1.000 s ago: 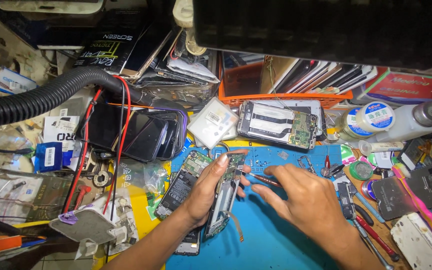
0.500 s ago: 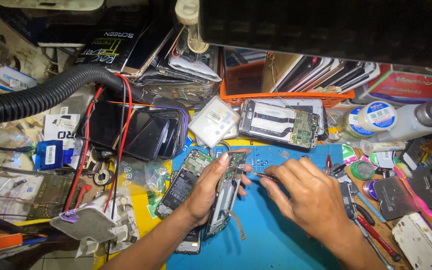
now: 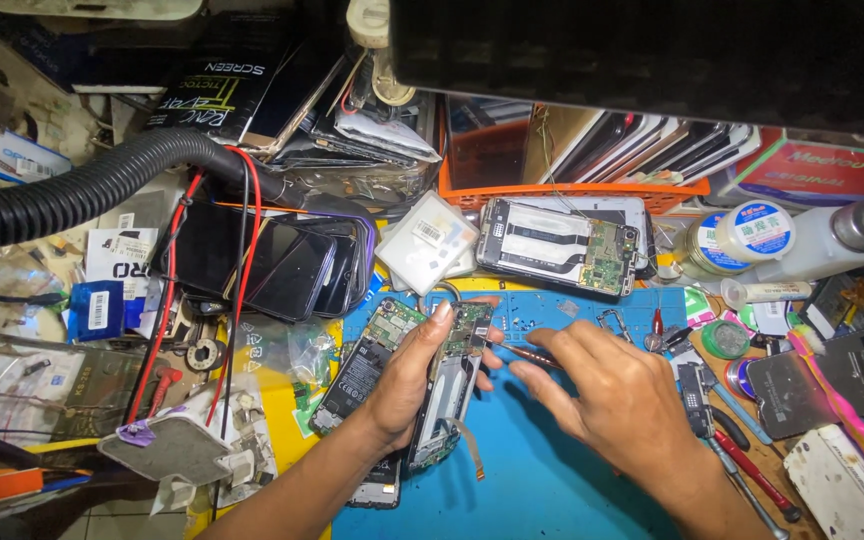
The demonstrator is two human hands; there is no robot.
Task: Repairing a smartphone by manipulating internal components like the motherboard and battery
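Both hands are staying put: the left hand (image 3: pixel 407 385) is gripping the opened phone (image 3: pixel 447 395), the right hand (image 3: pixel 617 400) pinching tweezers (image 3: pixel 522 352) at its board. The orange tray (image 3: pixel 552 192) is holding upright phone screens (image 3: pixel 642 145).

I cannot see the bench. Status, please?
Left hand grips opened phone. Right hand holds thin tool at its board. Second phone alongside.

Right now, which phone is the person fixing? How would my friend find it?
Find the blue mat. Near its top-left, the left hand grips an opened phone. Unlike the flat phone with a battery beside it, this one shows a green circuit board.
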